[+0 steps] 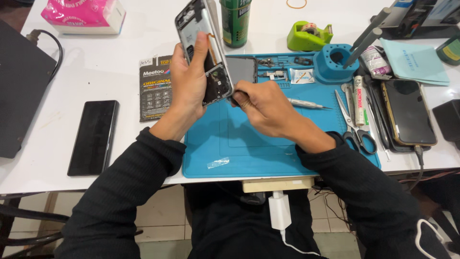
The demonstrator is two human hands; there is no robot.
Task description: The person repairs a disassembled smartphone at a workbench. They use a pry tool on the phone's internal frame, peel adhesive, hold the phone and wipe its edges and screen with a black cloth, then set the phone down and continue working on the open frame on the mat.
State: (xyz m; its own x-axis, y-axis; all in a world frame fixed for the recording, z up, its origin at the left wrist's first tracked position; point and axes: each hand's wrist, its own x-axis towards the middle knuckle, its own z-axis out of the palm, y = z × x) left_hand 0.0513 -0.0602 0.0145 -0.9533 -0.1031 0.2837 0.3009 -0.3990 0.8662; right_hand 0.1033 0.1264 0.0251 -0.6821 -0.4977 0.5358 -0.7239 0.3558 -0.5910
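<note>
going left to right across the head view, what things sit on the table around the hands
Black laptop edge → dark phone lying flat → black parts packet → opened phone in the left hand → right hand → scissors → charging phone in a gold case.

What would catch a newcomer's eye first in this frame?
An opened phone with its insides bare, held up by the left hand over the blue mat, while the right hand works at its lower edge. Bright accents follow: a pink packet top left, a green tape dispenser.
</note>
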